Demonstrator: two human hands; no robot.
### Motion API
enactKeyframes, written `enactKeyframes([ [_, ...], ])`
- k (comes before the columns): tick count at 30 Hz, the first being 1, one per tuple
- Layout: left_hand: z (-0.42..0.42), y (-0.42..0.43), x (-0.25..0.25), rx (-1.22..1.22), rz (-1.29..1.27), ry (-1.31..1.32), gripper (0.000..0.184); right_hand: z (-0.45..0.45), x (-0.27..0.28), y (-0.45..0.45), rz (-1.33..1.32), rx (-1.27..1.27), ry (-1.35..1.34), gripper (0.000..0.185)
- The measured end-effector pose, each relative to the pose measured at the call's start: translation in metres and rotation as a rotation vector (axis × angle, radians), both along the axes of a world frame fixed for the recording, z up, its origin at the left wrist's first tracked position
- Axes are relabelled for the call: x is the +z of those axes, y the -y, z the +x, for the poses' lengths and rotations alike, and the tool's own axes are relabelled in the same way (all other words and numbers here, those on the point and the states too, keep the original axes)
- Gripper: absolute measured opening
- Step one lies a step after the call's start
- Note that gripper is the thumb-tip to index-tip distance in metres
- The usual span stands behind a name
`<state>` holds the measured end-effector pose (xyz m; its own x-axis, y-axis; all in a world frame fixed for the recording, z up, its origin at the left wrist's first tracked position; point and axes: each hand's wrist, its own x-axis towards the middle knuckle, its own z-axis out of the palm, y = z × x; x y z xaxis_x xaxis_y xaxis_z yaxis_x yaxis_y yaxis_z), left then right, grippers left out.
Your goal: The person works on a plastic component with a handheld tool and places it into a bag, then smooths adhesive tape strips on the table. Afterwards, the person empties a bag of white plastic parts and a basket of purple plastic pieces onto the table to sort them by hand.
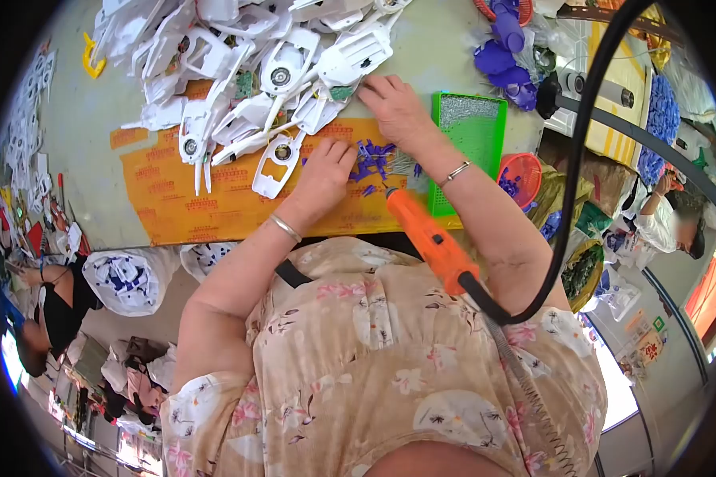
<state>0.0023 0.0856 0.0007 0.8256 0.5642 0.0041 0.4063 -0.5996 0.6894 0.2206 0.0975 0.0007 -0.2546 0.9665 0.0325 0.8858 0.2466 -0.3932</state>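
My right hand [398, 115] reaches to the edge of the pile, its bent fingers on the end of a white plastic housing [318, 110] with a small green circuit board. My left hand [326, 171] rests low over the orange-brown taped mat [175, 199], fingers curled and pressed together; what they hold, if anything, is hidden. Between the hands lie small purple plastic pieces [371, 159]. A white housing with a round dark part [277, 163] lies beside my left hand. An orange electric screwdriver [429, 242] hangs in front of my right forearm, untouched by either hand.
A heap of white housings [239, 56] covers the far side of the table. At right stand a green tray [468, 159] with small metal pieces and a red basket [521, 179]. A black cable [585, 119] loops down. White bags [131, 278] stand below; other people sit at both sides.
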Motion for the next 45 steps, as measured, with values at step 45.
enactKeyframes([
  [45, -0.004, -0.001, 0.016, -0.290, 0.062, -0.063, 0.043, -0.008, -0.002, 0.180, -0.057, -0.719, -0.460, 0.037],
])
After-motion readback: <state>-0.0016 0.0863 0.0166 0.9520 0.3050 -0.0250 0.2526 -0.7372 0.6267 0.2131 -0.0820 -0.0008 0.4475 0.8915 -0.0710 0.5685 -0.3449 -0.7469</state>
